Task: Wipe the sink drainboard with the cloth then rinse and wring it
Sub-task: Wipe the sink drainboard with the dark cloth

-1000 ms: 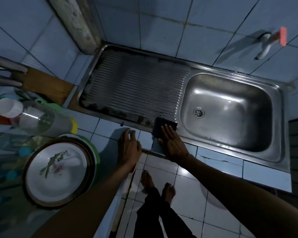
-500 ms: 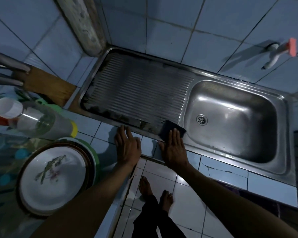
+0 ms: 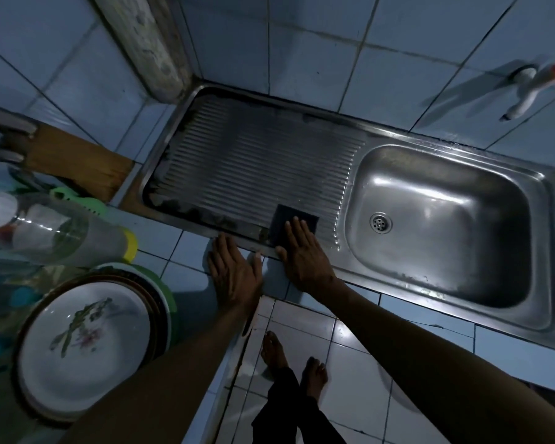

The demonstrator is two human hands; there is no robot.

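- Two hands lie flat at the near edge of the sink unit, fingers straight.
- The right hand [image 3: 303,254] presses a dark cloth [image 3: 293,221] down; its grip is wide open, with straight fingers [image 3: 297,227] laid over the cloth's near half and nothing curled round it.
- The cloth lies on the near right corner of the ribbed drainboard [image 3: 257,168], just beside the ridge that parts drainboard from basin.
- The left hand [image 3: 234,270] rests palm down on the tiled tabletop [image 3: 180,274], its grip open and holding nothing; its fingertips reach the sink's metal rim.
- Dark grime lines the drainboard's near and left edges.
- The steel basin [image 3: 442,225] lies to the right, with its drain [image 3: 380,222] near its left side.
- A white tap with a pink handle [image 3: 539,81] juts from the tiled wall, above the basin's far right.
- On the tabletop to the left: a stack of plates [image 3: 87,341], a clear bottle [image 3: 61,229] lying on its side, and a wooden board [image 3: 74,158].
- Bare feet [image 3: 293,360] stand on the tiled floor below.
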